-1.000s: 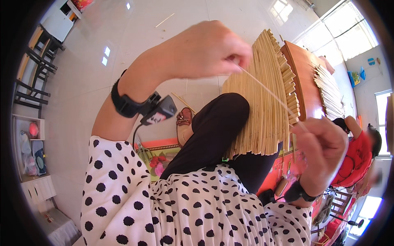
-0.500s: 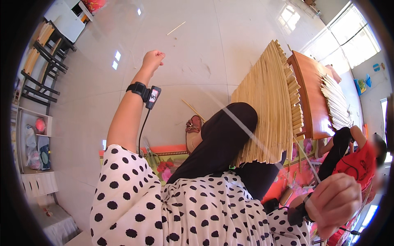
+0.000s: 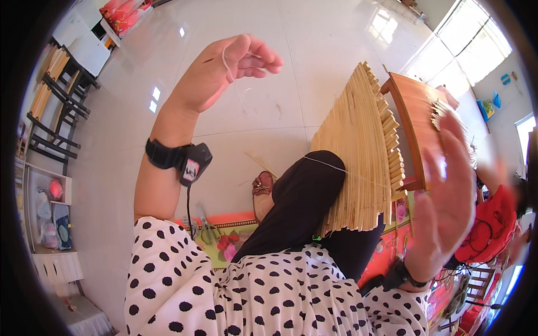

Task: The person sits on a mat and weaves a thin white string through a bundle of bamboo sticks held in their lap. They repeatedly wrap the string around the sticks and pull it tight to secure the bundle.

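My left hand [image 3: 238, 70] is raised over the floor with its fingers curled inward. A thin white string [image 3: 328, 164] loops round its thumb and passes among the fingers. More of the string lies slack over my black-trousered knee and across a mat of pale reed sticks [image 3: 356, 151]. The mat leans beside my knee, its stick ends making a stepped edge on the right. My right hand [image 3: 445, 207], blurred by motion, is lifted at the right with its fingers stretched and apart. I see nothing gripped in it.
Scissors [image 3: 207, 227] lie on the flowered floor mat [image 3: 218, 257] left of my leg. Behind the reed mat stands a brown wooden table [image 3: 409, 106] bearing more sticks. A person in red [image 3: 493, 224] is at the right. Chairs [image 3: 56, 106] and a shelf [image 3: 47, 185] line the left.
My left hand has come nearer, and its fist has loosened. My right hand has risen and opened from a closed shape. The string, stretched taut between them before, now hangs slack across my knee.
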Demonstrator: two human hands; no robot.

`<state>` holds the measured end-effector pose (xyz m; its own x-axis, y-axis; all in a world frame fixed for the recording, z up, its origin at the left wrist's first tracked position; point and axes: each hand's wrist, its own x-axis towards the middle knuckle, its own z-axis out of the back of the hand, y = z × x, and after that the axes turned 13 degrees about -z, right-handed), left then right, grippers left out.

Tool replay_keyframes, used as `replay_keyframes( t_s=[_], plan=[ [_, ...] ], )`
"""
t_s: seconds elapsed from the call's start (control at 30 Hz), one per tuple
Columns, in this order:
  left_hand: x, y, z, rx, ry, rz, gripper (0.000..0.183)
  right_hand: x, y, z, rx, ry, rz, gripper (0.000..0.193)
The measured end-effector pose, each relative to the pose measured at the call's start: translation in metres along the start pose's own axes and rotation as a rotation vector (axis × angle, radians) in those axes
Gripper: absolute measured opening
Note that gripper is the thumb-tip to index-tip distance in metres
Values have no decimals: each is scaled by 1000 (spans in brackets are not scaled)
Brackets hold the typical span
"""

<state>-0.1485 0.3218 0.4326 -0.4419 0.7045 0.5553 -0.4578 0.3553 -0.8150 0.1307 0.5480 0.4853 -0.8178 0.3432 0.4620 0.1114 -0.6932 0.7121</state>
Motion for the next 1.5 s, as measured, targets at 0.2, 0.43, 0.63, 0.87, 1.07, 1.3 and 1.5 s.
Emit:
replay_keyframes(
  t_s=[0.2,0.43,0.63,0.87,1.07,1.3,1.5],
  plan=[
    [20,-56,-50,-92,137,-159,93,24,-10,-35,-77,213,-47,60],
    [46,-93,-55,-429,434,-332,94,43,-36,-48,-135,354,-85,46],
    [38,-71,-45,-837,296,-217,49,39,-55,-30,9,549,-481,22],
    [13,-95,-22,-412,346,-474,103,44,-50,-47,121,502,-356,33],
    [16,-97,-47,-509,332,-355,100,35,-28,-59,114,565,-243,55],
    [22,-105,-43,-571,324,-313,95,48,-25,-66,157,637,-181,29],
    [21,-88,-28,-689,275,-303,92,61,-50,-42,429,477,-311,25]
  ],
)
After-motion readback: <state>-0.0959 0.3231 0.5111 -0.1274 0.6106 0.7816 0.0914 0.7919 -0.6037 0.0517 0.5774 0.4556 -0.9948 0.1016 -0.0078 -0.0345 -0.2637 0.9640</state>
